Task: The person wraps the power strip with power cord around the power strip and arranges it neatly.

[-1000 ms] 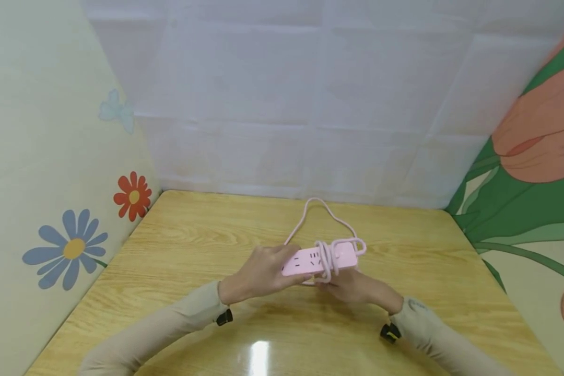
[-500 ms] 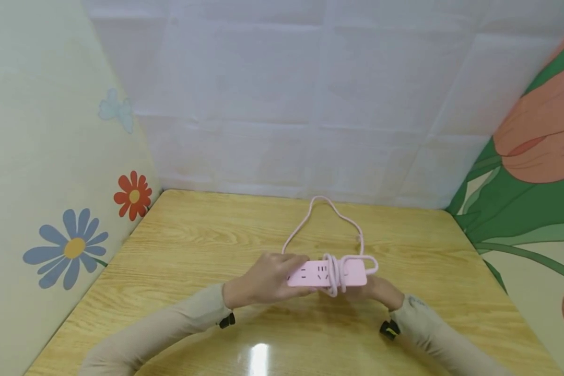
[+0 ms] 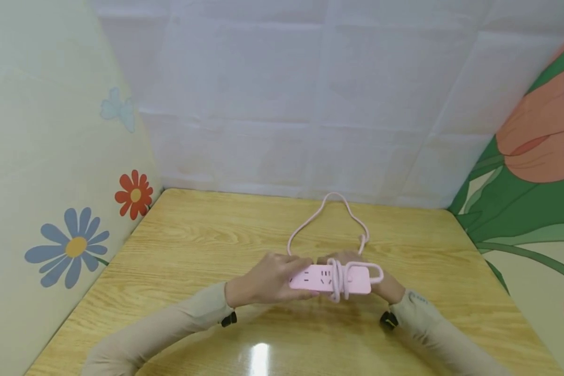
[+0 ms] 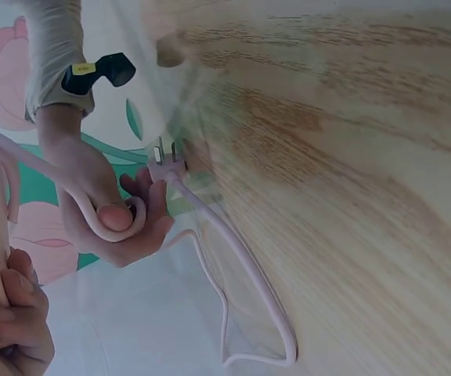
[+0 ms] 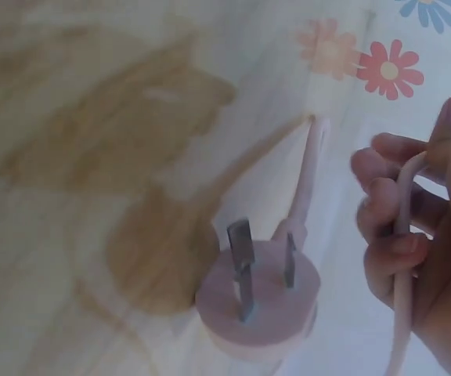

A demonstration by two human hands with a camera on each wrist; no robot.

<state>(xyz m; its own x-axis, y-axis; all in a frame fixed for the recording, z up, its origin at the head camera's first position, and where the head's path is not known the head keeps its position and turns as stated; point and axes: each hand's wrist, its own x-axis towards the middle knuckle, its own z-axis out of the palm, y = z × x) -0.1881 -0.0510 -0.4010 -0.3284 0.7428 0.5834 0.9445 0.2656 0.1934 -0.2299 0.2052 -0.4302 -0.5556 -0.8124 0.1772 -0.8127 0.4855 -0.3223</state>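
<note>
In the head view, my left hand (image 3: 272,280) grips the left end of a pink power strip (image 3: 314,279), held above the table. Cord wraps (image 3: 337,280) circle the strip near its right end. My right hand (image 4: 100,196) is partly hidden behind the strip in the head view; the left wrist view has it pinching the cord (image 4: 77,188), its fingers curled round it. Close to those fingers hangs the cord's plug (image 5: 257,301), metal prongs exposed. A long loose loop of cord lies towards the back of the table.
The wood-grain table (image 3: 207,224) meets a white sheet (image 3: 244,104) at its back edge. Flower-printed walls stand at the left (image 3: 51,172) and right (image 3: 540,219). A black device (image 3: 388,320) sits on the right wrist.
The power strip has moved rightward and slightly nearer, and its tilt has levelled. The right hand has shifted up behind it, its knuckles now showing above. The loose cord loop has slid right.
</note>
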